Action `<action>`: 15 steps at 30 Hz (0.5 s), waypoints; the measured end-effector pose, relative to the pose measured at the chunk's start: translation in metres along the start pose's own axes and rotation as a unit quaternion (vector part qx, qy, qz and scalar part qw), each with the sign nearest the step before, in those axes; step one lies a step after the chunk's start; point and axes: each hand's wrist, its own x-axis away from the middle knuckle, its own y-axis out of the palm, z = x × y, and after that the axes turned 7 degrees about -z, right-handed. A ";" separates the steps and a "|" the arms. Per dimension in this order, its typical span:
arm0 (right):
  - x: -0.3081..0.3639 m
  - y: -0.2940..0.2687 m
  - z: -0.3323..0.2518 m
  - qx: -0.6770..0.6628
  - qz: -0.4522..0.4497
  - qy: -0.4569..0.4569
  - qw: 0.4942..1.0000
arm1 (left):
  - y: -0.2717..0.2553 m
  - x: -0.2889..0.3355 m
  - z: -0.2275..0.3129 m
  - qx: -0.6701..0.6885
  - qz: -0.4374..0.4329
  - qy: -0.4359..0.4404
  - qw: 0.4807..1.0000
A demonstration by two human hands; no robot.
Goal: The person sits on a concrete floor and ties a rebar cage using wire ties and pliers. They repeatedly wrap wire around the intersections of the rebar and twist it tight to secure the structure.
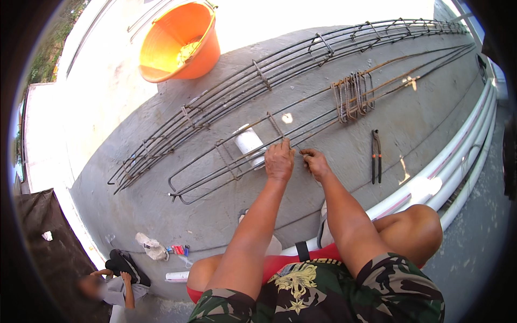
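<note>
The near rebar cage [237,156] lies lengthwise on the concrete slab [409,118], about in the middle of it, and both hands meet at one crossing of its long bars and a stirrup. The left hand [279,160] is closed over the bars from above, probably to press them together so they do not shift; the right hand [315,163] is just beside it with the fingers pinched, it seems on a thin tie wire, though the wire is too fine to see clearly. A white roll [249,144] rests inside the cage, touching the bars next to the left hand, likely kept there to be within reach. To the right, the pincers [376,156] lie flat on the slab, apart from the hands but near. Further along the same bars a bundle of loose stirrups [353,96] hangs threaded together, ready to slide into place. A second, longer cage [280,67] lies parallel toward the far edge of the slab, and an orange bucket [180,43] stands tilted at the far left corner. White pipes [463,145] run along the right edge, and another person [116,280] is below the near left edge.
</note>
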 end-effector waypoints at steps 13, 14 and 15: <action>-0.019 0.021 -0.022 -0.081 -0.015 -0.034 0.996 | -0.005 -0.009 -0.001 0.094 -0.002 -0.079 0.992; -0.020 0.022 -0.023 -0.062 -0.011 -0.035 0.997 | -0.004 -0.010 -0.003 0.096 0.011 -0.071 0.993; -0.021 0.025 -0.024 -0.069 -0.019 -0.042 0.997 | -0.003 -0.011 -0.006 0.099 0.025 -0.062 0.993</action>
